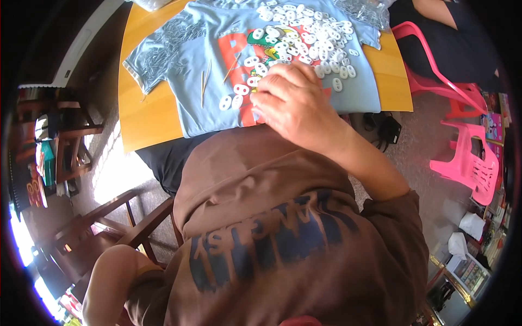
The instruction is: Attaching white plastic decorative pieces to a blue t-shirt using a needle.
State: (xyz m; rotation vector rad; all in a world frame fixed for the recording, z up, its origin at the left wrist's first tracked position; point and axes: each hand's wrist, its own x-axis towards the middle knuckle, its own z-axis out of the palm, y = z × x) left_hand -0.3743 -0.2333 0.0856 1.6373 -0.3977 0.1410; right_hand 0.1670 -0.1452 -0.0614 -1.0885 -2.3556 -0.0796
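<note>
Sunlight falls across a speckled floor [117, 160] beside a light-brown wooden table [142, 119], where a pale blue short-sleeved T-shirt with a red printed panel [190, 118] lies spread flat, likely serving as a soft mat that keeps small parts from sliding. White oval plastic pieces with two holes [324, 54] crowd its far right part and thin out toward the near edge, a few lying loose beside the hand, perhaps for easier picking. Watching from afar through the head camera, I see the person's right hand [293, 95] over the near side of that heap, fingers bent and close together; the fingertips are hidden, so I cannot tell whether a piece is gripped. No left hand is in view. Slim translucent plastic pieces [169, 44] lie toward the left sleeve, apparently kept apart from the white ones by a stretch of cloth where thin tan sticks [203, 93] rest. Beyond, a clear plastic bag [367, 13] sits at the far right.
</note>
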